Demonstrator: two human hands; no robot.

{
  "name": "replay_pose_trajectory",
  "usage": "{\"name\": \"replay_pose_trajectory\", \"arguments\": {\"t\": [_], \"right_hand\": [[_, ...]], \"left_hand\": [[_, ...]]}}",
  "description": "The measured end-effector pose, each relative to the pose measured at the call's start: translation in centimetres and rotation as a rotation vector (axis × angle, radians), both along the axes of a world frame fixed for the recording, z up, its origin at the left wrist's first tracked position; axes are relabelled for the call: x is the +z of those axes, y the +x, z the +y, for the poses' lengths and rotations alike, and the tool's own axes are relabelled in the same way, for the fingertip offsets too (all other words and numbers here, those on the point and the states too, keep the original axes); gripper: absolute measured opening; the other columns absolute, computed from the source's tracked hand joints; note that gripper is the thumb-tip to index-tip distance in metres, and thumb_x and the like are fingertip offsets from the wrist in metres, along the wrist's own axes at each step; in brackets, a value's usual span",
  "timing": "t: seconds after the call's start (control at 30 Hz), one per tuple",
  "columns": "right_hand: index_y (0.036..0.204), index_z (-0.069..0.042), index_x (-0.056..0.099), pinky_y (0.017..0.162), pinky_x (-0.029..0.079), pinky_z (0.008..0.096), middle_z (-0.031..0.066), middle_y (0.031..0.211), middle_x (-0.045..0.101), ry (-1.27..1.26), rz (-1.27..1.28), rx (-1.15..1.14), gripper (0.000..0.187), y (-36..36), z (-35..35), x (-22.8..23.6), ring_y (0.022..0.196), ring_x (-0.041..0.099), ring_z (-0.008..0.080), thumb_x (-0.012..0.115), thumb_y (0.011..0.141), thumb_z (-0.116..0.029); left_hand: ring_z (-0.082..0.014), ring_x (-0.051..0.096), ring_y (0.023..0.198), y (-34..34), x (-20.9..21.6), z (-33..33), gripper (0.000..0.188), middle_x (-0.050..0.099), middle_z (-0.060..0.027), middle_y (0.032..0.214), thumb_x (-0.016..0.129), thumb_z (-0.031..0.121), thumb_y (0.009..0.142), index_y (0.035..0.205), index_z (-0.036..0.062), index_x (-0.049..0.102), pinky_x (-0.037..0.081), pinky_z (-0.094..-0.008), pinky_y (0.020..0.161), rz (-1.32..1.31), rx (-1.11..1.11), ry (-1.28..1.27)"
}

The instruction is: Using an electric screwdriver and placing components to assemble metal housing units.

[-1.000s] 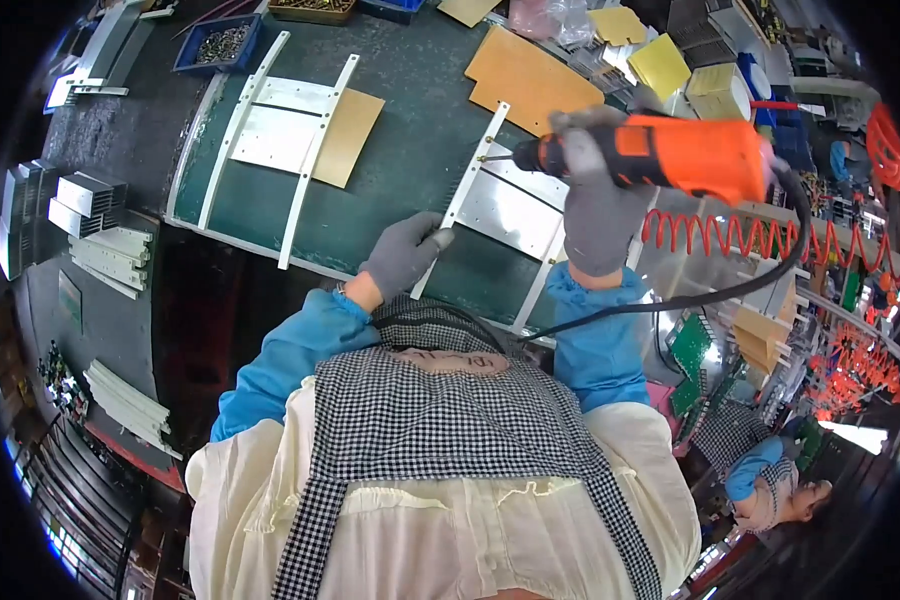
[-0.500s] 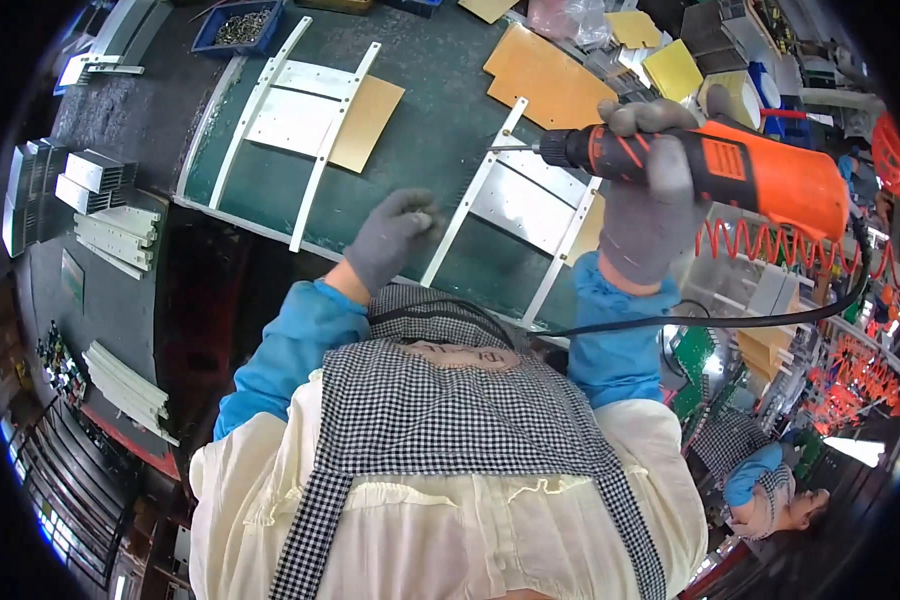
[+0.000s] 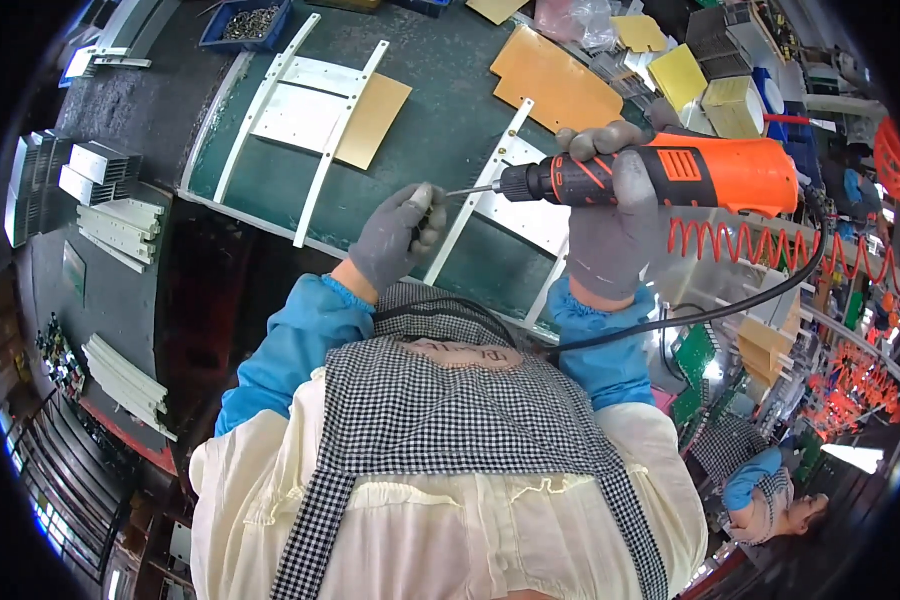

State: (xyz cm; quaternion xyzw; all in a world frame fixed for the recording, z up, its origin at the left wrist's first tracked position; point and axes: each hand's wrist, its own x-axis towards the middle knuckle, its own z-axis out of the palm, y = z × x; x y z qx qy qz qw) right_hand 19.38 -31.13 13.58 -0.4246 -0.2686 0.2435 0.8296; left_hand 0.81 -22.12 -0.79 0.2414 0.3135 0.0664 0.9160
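Note:
In a grey glove, my right hand (image 3: 618,215) grips an orange and black power screwdriver (image 3: 705,175), held level with its bit pointing left. The thin bit (image 3: 470,190) reaches to the fingertips of my left hand (image 3: 395,238), also gloved. Those fingers are pinched together; whatever is between them is too small or hidden to make out. Below the bit lies a frame of two white drilled rails (image 3: 462,222) across a silver-white plate (image 3: 522,215), partly covered by my right hand and the tool. A second such frame (image 3: 305,118) rests to the left on an orange-tan sheet (image 3: 375,122).
A blue bin of small metal fasteners (image 3: 248,24) stands at the far left of the green bench (image 3: 440,75). An orange-tan panel (image 3: 555,78) lies toward the back. White rails (image 3: 120,230) are stacked on the left table. The black cable (image 3: 730,318) loops past my right arm; a person (image 3: 760,490) is at lower right.
The screwdriver has moved left and down, its bit leaving the near frame's rail for my left fingertips. My left hand has turned and risen slightly, its fingers now pinched by the bit.

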Motion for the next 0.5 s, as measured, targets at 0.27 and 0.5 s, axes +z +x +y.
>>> {"name": "replay_pose_trajectory", "arguments": {"t": [0.27,0.5], "right_hand": [[0.138,-0.005,0.042,0.091,0.051,0.0551,0.0128,0.100,0.065,-0.057,0.044,-0.021,0.050,0.0,0.1,-0.6,0.087,0.066,0.0254,0.059,0.091,-0.006],[0.133,-0.002,0.046,0.090,0.052,0.0540,0.0115,0.099,0.065,-0.109,0.027,-0.028,0.045,-0.2,0.2,-0.5,0.087,0.066,0.0248,0.059,0.090,-0.007]], "left_hand": [[-0.0062,0.053,0.075,0.0,0.8,-0.1,0.030,0.062,-0.0007,0.090,0.054,0.016,0.102,0.129,0.0038,0.059,0.045,-0.0208,0.066,0.032,-0.146,0.455],[-0.0084,0.060,0.080,0.2,0.8,0.0,0.031,0.069,-0.0034,0.094,0.059,0.010,0.097,0.128,0.0034,0.061,0.050,-0.0250,0.073,0.031,-0.177,0.714]]}}
